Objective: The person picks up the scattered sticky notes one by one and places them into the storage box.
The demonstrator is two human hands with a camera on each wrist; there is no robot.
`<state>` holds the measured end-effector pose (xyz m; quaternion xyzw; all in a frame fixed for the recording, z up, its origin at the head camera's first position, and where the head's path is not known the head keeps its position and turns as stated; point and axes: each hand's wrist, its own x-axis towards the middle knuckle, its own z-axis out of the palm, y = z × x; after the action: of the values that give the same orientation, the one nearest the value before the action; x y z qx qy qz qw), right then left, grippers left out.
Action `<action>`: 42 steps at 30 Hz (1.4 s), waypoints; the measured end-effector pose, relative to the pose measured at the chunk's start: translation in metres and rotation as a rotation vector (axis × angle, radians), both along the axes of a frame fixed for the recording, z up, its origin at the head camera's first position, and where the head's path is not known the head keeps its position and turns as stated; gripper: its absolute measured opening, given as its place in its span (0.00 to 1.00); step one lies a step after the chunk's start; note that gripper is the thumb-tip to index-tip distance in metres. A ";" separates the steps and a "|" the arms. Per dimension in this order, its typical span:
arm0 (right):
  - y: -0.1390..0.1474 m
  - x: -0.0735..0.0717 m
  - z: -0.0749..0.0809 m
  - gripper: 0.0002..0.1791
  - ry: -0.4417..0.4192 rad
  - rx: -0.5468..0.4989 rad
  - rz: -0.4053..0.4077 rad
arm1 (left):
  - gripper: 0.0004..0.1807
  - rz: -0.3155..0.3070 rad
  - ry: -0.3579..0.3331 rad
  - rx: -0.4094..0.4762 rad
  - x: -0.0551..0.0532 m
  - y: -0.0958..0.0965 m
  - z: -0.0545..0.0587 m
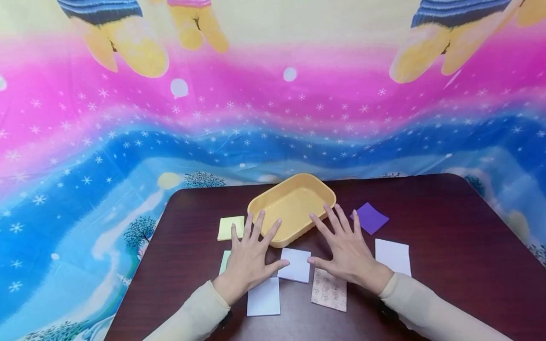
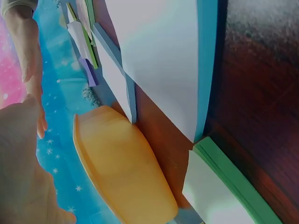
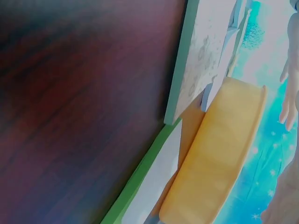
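Observation:
Both hands reach over the table with fingers straight and spread, holding nothing. My left hand overlaps a pale green note pad, with its fingertips by a yellow pad and the near left side of a yellow plastic basin. Between the two thumbs lies a pale lavender pad. My right hand has its fingers between the basin's right side and a purple pad. Below the hands lie a white pad, blue-edged in the left wrist view, and a pink patterned pad.
Another white pad lies right of the right wrist; its edge shows green in the right wrist view. The dark wooden table ends at the back against a printed cloth with snowflakes. The basin stands near that back edge.

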<state>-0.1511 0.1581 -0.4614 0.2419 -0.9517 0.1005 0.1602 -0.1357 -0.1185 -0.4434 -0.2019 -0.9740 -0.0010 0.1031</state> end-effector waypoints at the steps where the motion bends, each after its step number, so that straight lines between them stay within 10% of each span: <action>1: 0.000 -0.001 0.000 0.57 0.000 0.000 -0.001 | 0.53 0.003 -0.001 0.001 0.000 0.000 0.000; 42: 0.015 -0.051 0.023 0.46 -0.039 -0.136 -0.048 | 0.43 0.069 0.131 0.143 -0.029 -0.013 0.004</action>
<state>-0.2023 0.1731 -0.4380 0.2057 -0.9511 0.1658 0.1603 -0.1643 -0.1315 -0.4391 -0.1602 -0.9689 -0.0540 0.1806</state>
